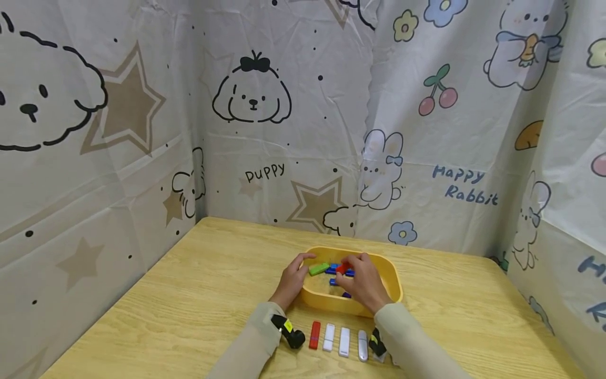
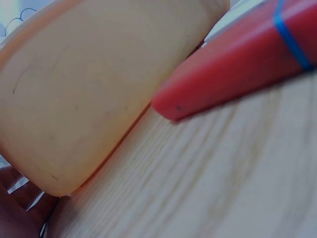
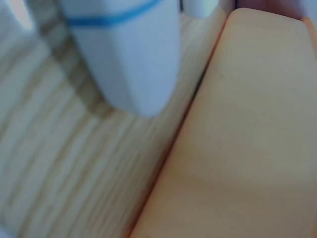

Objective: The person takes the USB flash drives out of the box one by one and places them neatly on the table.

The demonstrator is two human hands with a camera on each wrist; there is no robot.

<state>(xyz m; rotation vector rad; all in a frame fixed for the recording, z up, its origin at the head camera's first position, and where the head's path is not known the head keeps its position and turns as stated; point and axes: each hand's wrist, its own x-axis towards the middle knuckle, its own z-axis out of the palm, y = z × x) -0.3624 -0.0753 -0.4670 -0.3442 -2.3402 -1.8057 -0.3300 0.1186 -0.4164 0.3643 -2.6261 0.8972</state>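
A yellow tray (image 1: 392,279) stands on the wooden table and holds a green block (image 1: 319,269) and several blue blocks (image 1: 333,270). My left hand (image 1: 299,266) grips the tray's left rim, thumb over the edge. My right hand (image 1: 347,266) reaches into the tray and pinches a red block (image 1: 342,269) at its fingertips. The left wrist view shows the tray's outer wall (image 2: 89,89) up close beside a red stick with a blue band (image 2: 237,64). The right wrist view shows the tray wall (image 3: 247,139) and a white stick with a blue band (image 3: 124,54).
In front of the tray a row lies on the table: a red stick (image 1: 314,335), two white sticks (image 1: 329,337) (image 1: 344,341) and a grey one (image 1: 362,345). Cartoon-printed curtains (image 1: 265,131) close off the back and both sides.
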